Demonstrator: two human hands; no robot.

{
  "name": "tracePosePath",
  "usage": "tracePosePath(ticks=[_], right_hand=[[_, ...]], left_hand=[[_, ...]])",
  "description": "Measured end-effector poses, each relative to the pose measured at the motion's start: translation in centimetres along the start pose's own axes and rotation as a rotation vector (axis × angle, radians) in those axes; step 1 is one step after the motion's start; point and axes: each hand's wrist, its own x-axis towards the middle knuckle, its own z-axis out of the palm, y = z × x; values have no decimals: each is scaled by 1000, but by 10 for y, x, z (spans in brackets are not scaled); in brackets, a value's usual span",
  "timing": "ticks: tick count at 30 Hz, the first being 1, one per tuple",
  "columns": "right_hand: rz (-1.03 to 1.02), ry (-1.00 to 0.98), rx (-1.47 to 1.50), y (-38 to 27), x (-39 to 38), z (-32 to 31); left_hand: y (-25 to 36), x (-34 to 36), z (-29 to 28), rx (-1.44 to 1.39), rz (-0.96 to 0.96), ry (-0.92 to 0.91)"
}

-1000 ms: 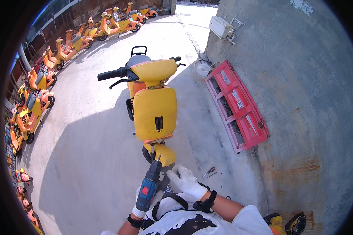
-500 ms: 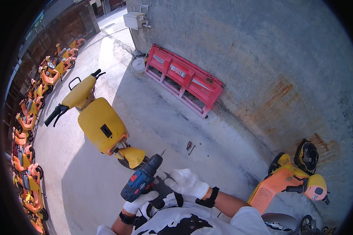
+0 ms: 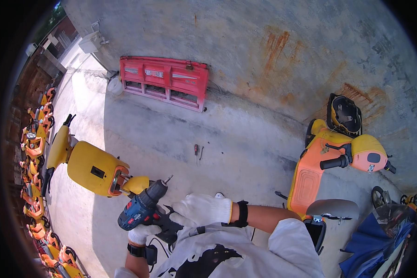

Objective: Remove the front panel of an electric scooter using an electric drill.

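My left hand (image 3: 144, 232), in a white knit glove, is wrapped around a blue and black cordless drill (image 3: 141, 206). The drill tilts up to the right, and a short metal bit (image 3: 169, 178) sticks out of its chuck. Close beside the drill's handle is my right hand (image 3: 204, 208), gloved too, its fingers bent together. Dark pointed shapes show by those fingertips; whether they are a held piece or the shirt's black print I cannot make out. Beyond the drill stands a yellow scooter (image 3: 95, 169). A red-handled screwdriver (image 3: 196, 153) lies on the concrete with a small dark tool (image 3: 201, 153) alongside.
An orange and yellow scooter (image 3: 310, 173) stands at the right, with a black and yellow helmet (image 3: 345, 115) behind it. Against the wall leans a red metal frame (image 3: 164, 76) beside a white bucket (image 3: 115, 86). Several parked scooters (image 3: 34, 146) line the far left. Blue fabric (image 3: 375, 243) is at lower right.
My view has swung to the right, so the scooter, red frame and tools sit further left. The drill stays in my left hand. My right hand now lies flatter beside it.
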Motion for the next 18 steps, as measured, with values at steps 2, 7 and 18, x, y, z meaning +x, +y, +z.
tracePosePath(ticks=[2, 7, 18], right_hand=[[-50, 53, 10, -3, 0, 0], [212, -107, 152, 0, 6, 5], [578, 12, 307, 16, 46, 39]], left_hand=[[6, 4, -8, 49, 1, -91], [14, 12, -13, 52, -89, -37], [4, 9, -41, 56, -240, 159]])
